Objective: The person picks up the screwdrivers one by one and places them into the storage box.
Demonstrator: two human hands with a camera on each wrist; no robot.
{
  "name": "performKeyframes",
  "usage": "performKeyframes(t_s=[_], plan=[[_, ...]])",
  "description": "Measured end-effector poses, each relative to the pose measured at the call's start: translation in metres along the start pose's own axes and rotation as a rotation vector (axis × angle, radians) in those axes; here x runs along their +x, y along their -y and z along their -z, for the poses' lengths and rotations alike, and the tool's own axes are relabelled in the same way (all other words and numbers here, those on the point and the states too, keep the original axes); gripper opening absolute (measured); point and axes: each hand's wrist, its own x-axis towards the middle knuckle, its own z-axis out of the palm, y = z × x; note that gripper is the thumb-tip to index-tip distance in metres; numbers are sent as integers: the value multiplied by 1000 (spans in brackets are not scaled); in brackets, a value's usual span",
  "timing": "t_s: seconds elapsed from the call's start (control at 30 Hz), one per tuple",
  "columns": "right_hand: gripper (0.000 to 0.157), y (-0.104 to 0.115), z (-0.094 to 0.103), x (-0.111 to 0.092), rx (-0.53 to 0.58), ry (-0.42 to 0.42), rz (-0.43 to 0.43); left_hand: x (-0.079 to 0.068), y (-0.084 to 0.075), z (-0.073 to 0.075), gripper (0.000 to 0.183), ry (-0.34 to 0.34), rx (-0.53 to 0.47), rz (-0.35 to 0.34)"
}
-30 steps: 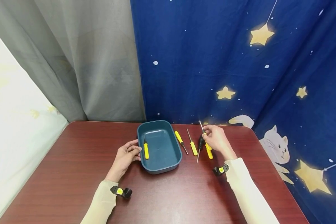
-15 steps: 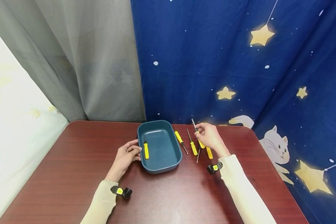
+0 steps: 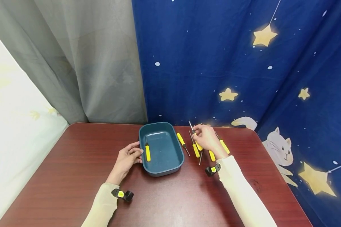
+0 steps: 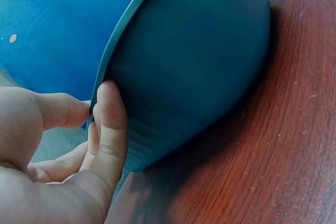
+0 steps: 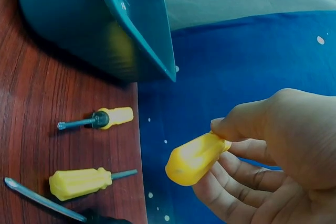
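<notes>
My left hand (image 3: 128, 159) pinches the left rim of a dark teal plastic bin (image 3: 164, 154); in the left wrist view the thumb (image 4: 110, 114) lies along the outer wall. One yellow-handled screwdriver (image 3: 148, 153) lies inside the bin, near that wall. Over the table right of the bin, my right hand (image 3: 209, 139) holds another yellow-handled screwdriver (image 5: 193, 161) between thumb and fingers, its metal tip pointing away. Beneath and around this hand lie more screwdrivers: yellow ones (image 3: 180, 138), (image 3: 196, 152), (image 3: 212, 155), (image 3: 224, 147) and one whose shaft (image 3: 200, 158) shows while its black handle is mostly hidden.
All of this stands on a reddish-brown wooden table (image 3: 164, 201). A grey curtain (image 3: 108, 63) and a blue star-patterned curtain (image 3: 193, 63) hang right behind its far edge. Each wrist carries a small black camera (image 3: 128, 195).
My right hand has moved left toward the bin with the screwdriver. A yellow screwdriver at the far right is now uncovered. The left hand and bin have stayed in place.
</notes>
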Motion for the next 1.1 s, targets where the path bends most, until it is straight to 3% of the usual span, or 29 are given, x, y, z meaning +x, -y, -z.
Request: performKeyframes(t_s=[1.1], plan=[[28,37,-20,19,82,99,30,0,-1,-2,51,-18,9,-3]])
